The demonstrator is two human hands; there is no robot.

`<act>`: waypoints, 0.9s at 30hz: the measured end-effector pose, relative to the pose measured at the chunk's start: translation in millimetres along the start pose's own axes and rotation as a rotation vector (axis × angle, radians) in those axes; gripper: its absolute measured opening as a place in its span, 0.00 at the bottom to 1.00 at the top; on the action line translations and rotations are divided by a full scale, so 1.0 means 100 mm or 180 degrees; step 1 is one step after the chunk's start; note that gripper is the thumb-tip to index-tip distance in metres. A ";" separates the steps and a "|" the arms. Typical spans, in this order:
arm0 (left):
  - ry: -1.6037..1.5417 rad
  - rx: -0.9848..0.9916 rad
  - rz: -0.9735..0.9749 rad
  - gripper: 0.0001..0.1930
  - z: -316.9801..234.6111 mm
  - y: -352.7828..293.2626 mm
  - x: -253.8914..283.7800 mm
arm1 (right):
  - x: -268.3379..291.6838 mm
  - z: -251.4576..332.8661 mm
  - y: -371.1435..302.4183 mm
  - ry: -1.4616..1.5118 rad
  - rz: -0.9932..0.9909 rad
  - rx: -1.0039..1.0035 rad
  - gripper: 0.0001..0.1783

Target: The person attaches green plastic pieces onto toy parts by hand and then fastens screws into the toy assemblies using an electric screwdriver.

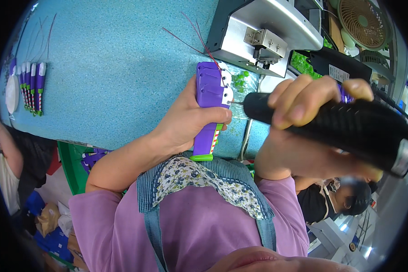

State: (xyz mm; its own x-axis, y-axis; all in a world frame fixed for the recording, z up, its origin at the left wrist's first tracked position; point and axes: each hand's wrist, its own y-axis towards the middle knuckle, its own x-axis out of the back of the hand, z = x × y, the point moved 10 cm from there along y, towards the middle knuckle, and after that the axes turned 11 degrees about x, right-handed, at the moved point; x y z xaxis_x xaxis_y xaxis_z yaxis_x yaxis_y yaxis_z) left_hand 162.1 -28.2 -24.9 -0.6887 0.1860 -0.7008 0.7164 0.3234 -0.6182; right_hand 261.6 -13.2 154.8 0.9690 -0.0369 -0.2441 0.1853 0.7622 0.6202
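A mauve top [190,231] has sleeves ending above the elbows, the left [93,213] toward 8 o'clock, the right [288,208] toward 4. The teal checked apron [145,201] carries a white, blue-flowered panel [181,181]; its straps [266,233] sit toward 5 and 7 o'clock. Left hand [196,111] and right hand [297,111] are bare.

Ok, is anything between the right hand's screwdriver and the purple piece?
Nothing visible. The right hand holds the screwdriver, its bit at the white side of the purple piece; the left hand grips the piece. Red wires cross its far end, clear of the bit.
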 end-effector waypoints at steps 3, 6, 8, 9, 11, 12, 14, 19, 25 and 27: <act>0.0096 0.0024 0.0057 0.31 0.01 -0.01 -0.01 | 0.16 0.16 0.30 -0.0080 -0.0163 0.0499 0.55; 0.0238 0.0125 0.0124 0.32 0.08 -0.03 -0.06 | 0.38 -0.07 0.46 0.0137 0.0024 0.0306 0.56; 0.0340 0.0159 0.0175 0.32 0.13 -0.03 -0.08 | 0.35 -0.03 0.39 0.0099 0.0080 0.0383 0.56; 0.0347 0.0161 0.0175 0.32 0.15 -0.03 -0.08 | 0.31 0.00 0.32 0.0067 0.0143 0.0438 0.56; 0.0433 0.0119 0.0278 0.33 0.19 -0.04 -0.09 | 0.18 -0.02 0.22 0.0165 0.0210 0.0298 0.55; 0.0443 0.0131 0.0286 0.33 0.20 -0.04 -0.10 | 0.11 0.03 0.17 0.0135 0.0155 0.0315 0.55; 0.0606 0.0174 0.0369 0.33 0.23 -0.03 -0.16 | 0.04 0.10 0.12 -0.0026 0.0189 0.0226 0.56; 0.0646 0.0265 0.0404 0.33 0.21 -0.06 -0.24 | -0.02 -0.07 0.01 -0.0064 0.0283 0.0111 0.57; 0.0800 0.0281 0.0394 0.33 0.18 -0.07 -0.21 | -0.06 -0.14 -0.02 -0.0024 0.0325 0.0134 0.58; 0.0788 0.0256 0.0394 0.33 0.16 -0.07 -0.21 | -0.05 -0.13 -0.01 -0.0075 0.0325 0.0061 0.57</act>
State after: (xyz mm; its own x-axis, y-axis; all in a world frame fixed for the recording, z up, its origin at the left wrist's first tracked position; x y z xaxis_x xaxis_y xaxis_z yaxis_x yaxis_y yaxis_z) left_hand 172.8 -49.5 -11.6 -0.5947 0.4436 -0.6705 0.7965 0.2112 -0.5666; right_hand 254.8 -5.6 145.4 0.9866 0.0250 -0.1614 0.0882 0.7503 0.6552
